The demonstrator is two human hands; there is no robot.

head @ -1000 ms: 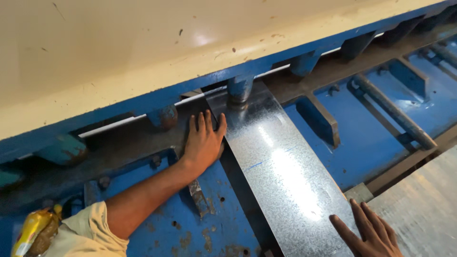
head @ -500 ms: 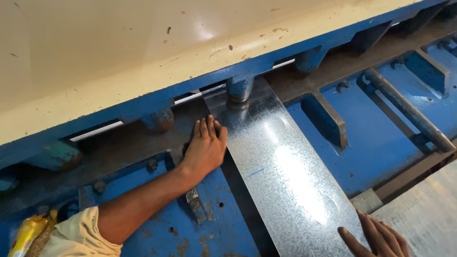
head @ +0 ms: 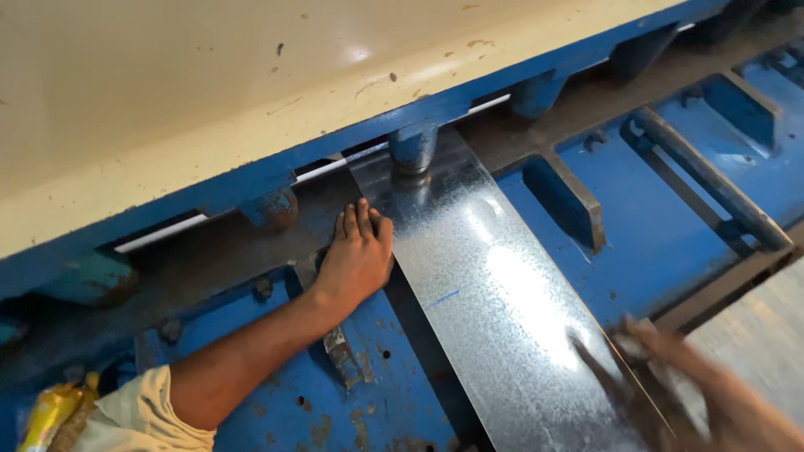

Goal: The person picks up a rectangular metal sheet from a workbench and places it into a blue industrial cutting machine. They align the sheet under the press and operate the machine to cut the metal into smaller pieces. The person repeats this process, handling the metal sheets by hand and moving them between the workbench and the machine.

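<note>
1. We press our left hand flat, fingers together and stretched out, grasping nothing, against the left edge of the metal strip. Half a second ago it lay in the same spot, so the hand has held its place while our view tipped slightly.

2. Our right hand has changed most: a second ago it rested spread and sharp at the strip's near right corner; now it shows as a blur over that corner, caught in motion. We cannot tell whether it is spread or closed, or whether it touches the sheet.

3. The strip lies where it lay, slanting up across the blue machine bed, its far end under a round blue clamp foot below the cream machine housing. We judge that the left hand steadies the sheet's edge while the right one shifts.

4. A thin blue line crosses the strip near its left edge, just right of our wrist.

5. At bottom left, beside our pale sleeve, sits a yellow packet with red and green patches, crumpled and partly out of view. No signs or labels show on the housing, only rust specks and scuffs.
</note>
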